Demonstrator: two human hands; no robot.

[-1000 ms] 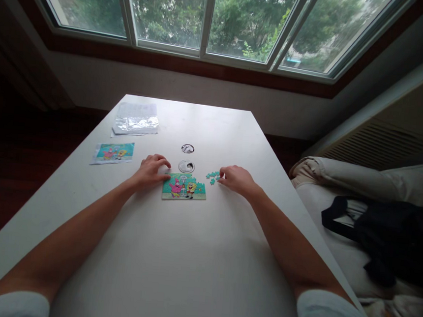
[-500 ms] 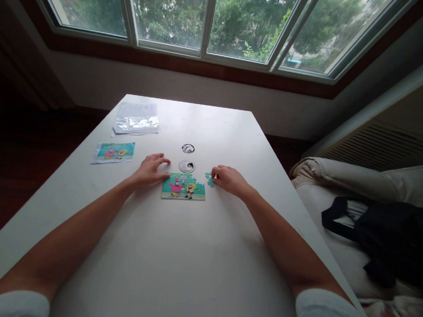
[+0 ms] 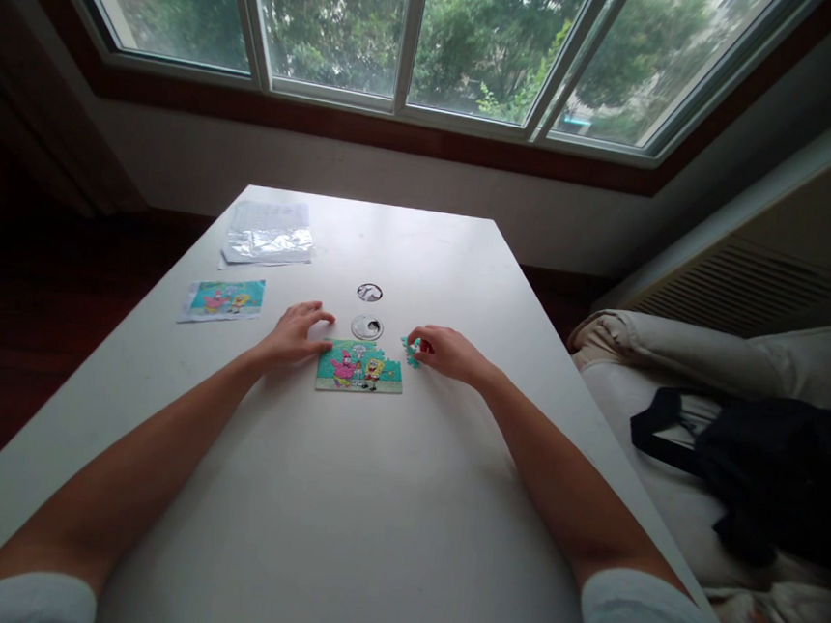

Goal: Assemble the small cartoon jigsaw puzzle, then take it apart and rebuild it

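Where the plastic bag point(image 3: 272, 246) lies: at the far left of the table point(image 3: 340, 509), glossy and clear, together with white papers point(image 3: 268, 213); I cannot tell whether the papers are inside or beneath it.
Puzzle: flat near the middle of the table, the puzzle point(image 3: 356, 372) shows cartoon figures on blue-green, its upper right corner unfilled.
Loose pieces: a small blue-green cluster of loose pieces point(image 3: 410, 355) just right of the puzzle, partly hidden.
Left hand: the left hand point(image 3: 295, 332) is spread, thumb touching the puzzle's upper left corner.
Right hand: with its fingers bent together over the cluster, the right hand point(image 3: 447, 352) blocks some pieces from sight; I cannot tell whether it grips one.
Picture sheet: left of the left hand, the picture sheet point(image 3: 225, 301) carries a matching scene.
Discs: two round discs, a nearer one point(image 3: 367, 327) just beyond the puzzle and a smaller one point(image 3: 369, 292) farther off.
Seat: a dark cloth item point(image 3: 780, 469) on pale upholstery point(image 3: 753, 360).
Since a second ago: the right hand has shifted left over the pieces; the left thumb remains at its corner.
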